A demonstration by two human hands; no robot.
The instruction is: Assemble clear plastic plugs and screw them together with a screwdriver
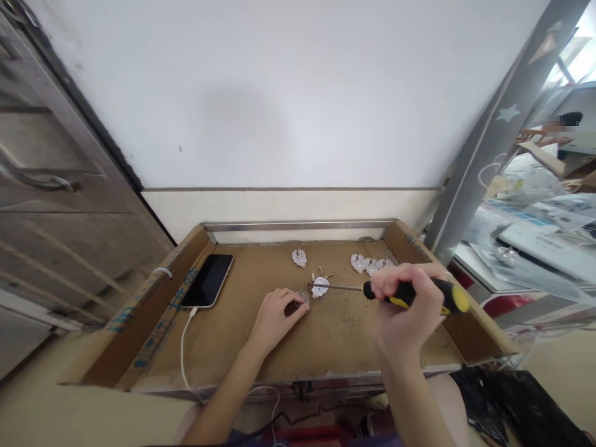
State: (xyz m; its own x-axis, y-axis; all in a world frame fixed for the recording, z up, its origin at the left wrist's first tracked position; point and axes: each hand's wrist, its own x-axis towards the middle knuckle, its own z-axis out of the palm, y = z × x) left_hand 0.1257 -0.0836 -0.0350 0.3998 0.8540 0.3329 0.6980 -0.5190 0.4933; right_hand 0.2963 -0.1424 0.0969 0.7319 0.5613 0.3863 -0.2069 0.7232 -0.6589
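My right hand [404,310] is closed around the black and yellow handle of a screwdriver [414,293], held level above the cardboard-lined tray [223,347]. Its metal shaft points left, with the tip near a white plug part [320,287]. My left hand [278,315] rests on the cardboard with fingers curled around a small grey piece [303,297] right beside that white part. A few small metal pins [322,273] lie just behind it.
A phone [207,280] with a white cable [184,347] lies at the tray's left. More white plug parts sit at the back: one [299,257] in the middle, three [370,264] on the right. A wall stands behind, a grey cabinet [51,205] left, a cluttered bench [535,236] right.
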